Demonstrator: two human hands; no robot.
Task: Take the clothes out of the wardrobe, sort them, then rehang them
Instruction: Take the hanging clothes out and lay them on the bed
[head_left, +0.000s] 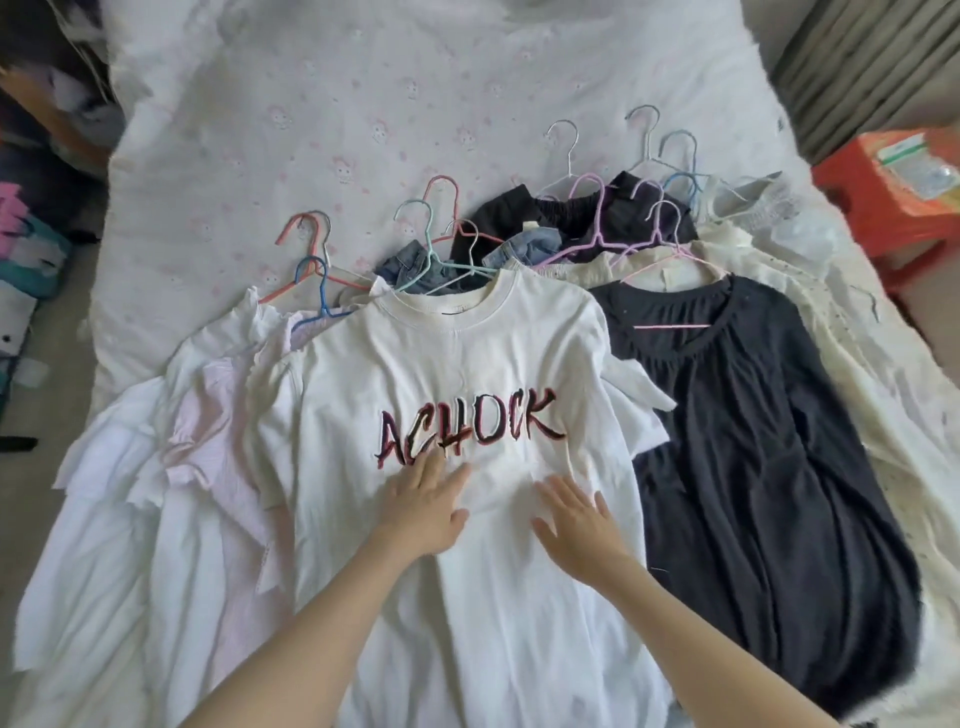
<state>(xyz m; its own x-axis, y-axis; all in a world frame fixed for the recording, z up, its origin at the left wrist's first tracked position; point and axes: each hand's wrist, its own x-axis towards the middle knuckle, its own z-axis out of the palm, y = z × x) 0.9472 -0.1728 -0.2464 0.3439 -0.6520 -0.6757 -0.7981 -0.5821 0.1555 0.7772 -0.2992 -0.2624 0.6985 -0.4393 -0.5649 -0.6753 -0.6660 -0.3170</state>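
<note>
While flat, left hand (427, 503) & right hand (576, 525) press white tee (467, 364).

Two bare forearms are showing, both uncovered right up to the bottom edge of the view, with no sleeve cuff reaching them. The left hand (423, 512) and the right hand (579, 525) are wearing nothing: no gloves, rings, watch or bracelet are showing on fingers or wrists.
</note>
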